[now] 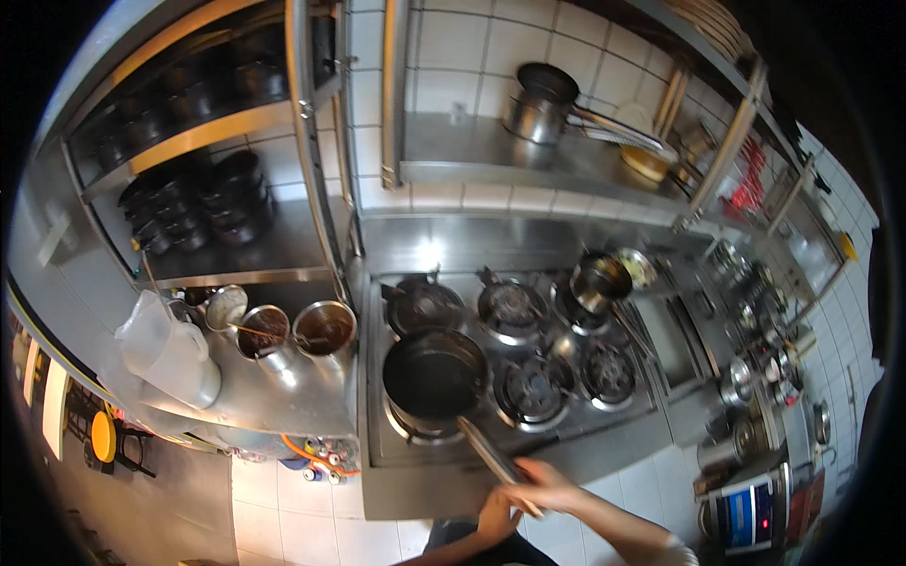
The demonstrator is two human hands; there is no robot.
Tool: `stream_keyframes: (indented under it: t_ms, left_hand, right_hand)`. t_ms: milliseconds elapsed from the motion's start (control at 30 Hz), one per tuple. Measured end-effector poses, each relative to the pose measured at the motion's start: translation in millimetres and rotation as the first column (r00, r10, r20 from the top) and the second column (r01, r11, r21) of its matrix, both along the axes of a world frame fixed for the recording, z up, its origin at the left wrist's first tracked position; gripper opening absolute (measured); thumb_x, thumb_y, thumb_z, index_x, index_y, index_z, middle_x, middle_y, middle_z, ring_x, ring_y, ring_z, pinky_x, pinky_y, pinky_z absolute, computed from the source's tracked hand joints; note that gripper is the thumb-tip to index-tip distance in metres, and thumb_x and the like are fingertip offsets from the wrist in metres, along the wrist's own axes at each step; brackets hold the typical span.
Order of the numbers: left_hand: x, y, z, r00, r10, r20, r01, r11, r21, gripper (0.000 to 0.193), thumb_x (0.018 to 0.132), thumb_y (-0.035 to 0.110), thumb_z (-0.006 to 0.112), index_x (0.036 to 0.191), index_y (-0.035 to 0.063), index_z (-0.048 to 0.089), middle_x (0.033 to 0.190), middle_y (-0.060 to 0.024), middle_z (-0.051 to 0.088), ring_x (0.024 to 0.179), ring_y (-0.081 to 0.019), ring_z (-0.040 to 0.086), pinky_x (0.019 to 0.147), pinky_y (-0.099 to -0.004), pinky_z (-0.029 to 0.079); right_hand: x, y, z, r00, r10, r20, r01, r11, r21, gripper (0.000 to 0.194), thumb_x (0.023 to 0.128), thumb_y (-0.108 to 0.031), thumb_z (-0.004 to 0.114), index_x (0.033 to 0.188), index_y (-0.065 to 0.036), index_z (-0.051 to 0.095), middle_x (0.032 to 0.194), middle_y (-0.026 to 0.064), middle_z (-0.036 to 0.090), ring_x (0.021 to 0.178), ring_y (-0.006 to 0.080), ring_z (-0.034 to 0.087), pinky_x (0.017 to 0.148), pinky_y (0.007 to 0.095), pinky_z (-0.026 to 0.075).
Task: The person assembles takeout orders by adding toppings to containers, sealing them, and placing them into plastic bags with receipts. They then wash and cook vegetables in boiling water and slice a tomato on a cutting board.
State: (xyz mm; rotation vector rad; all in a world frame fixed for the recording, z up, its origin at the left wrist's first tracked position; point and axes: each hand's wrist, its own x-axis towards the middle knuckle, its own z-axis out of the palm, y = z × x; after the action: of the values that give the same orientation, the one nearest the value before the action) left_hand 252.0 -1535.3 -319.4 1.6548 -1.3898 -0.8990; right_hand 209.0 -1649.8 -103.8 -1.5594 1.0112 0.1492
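A dark, deep frying pan [435, 375] rests on the front left burner of a steel gas stove [425, 481], its long handle [492, 456] angled toward me. My right hand [548, 487] is closed around that handle near its end. Just left of it, my left hand [497, 515] touches the handle's end from below; its fingers are partly hidden, so its grip is unclear. The pan's inside looks dark. A dark saucepan [600, 283] stands on the back right burner, with its handle pointing to the front right.
On the left counter stand a translucent plastic jug [166, 354] and steel containers of brown sauce [325, 332]. Stacked black pots [237, 198] fill the left shelves. Above the stove, a wall shelf [460, 148] bears a steel pot with a pan [541, 106]. Metal bowls [740, 382] are at right.
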Motion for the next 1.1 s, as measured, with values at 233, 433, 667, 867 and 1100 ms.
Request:
stream_keyframes:
  t_ms: [233,433,667,867,1100]
  left_hand:
    - [58.7,60.9,31.0,0.982,0.163,-0.091,-0.153,0.982,0.114,0.025,0.084,0.029,0.062,0.1,0.0095,0.058,0.079,-0.0196,0.065,0.071,-0.0371,0.063,0.062,-0.045,0.05]
    - [77.6,60.6,57.6,0.881,0.472,-0.04,-0.454,0.866,0.212,0.022,0.084,0.024,0.064,0.097,0.007,0.06,0.077,-0.0153,0.065,0.067,-0.0285,0.063,0.058,-0.0384,0.048]
    - [176.9,33.0,145.0,0.68,0.732,0.042,-0.721,0.678,-0.14,0.011,0.084,0.012,0.061,0.088,0.0026,0.061,0.071,-0.0098,0.064,0.056,-0.0197,0.061,0.052,-0.0332,0.048]
    - [384.5,11.7,222.4,0.563,0.822,0.083,-0.697,0.527,-0.487,0.016,0.09,0.013,0.055,0.082,-0.0001,0.06,0.068,-0.0042,0.062,0.06,-0.0109,0.057,0.055,-0.0277,0.047]
    - [644.0,-107.9,298.0,0.351,0.611,-0.709,-0.935,0.259,-0.24,0.028,0.091,0.018,0.05,0.076,-0.0037,0.055,0.067,-0.0118,0.06,0.055,-0.0195,0.062,0.052,-0.0295,0.052]
  right_hand:
    - [-51.6,-78.7,202.3,0.861,-0.239,0.448,0.176,0.968,0.178,0.037,0.071,-0.004,0.069,0.103,0.009,0.056,0.062,0.0139,0.061,0.042,0.0162,0.056,0.035,0.0267,0.042]
    - [38.8,-258.8,288.6,0.843,-0.092,0.531,0.086,0.996,0.036,0.039,0.079,-0.017,0.06,0.109,0.008,0.052,0.059,0.0056,0.055,0.041,0.0103,0.051,0.032,0.0208,0.039]
    - [129.5,-398.0,291.9,0.877,-0.134,0.461,0.004,0.962,0.272,0.036,0.085,-0.024,0.055,0.102,0.009,0.055,0.059,0.0052,0.054,0.039,0.0087,0.048,0.032,0.0195,0.039]
    - [111.6,-465.7,255.6,0.619,-0.272,0.736,-0.07,0.915,0.397,0.067,0.09,-0.049,0.048,0.109,0.015,0.052,0.074,0.0197,0.06,0.05,0.014,0.051,0.042,0.0209,0.044]
    - [-12.6,-368.9,178.6,0.43,-0.116,0.895,0.152,0.987,0.055,0.052,0.096,-0.038,0.043,0.128,0.002,0.046,0.127,0.0182,0.051,0.12,0.0267,0.048,0.107,0.0337,0.033]
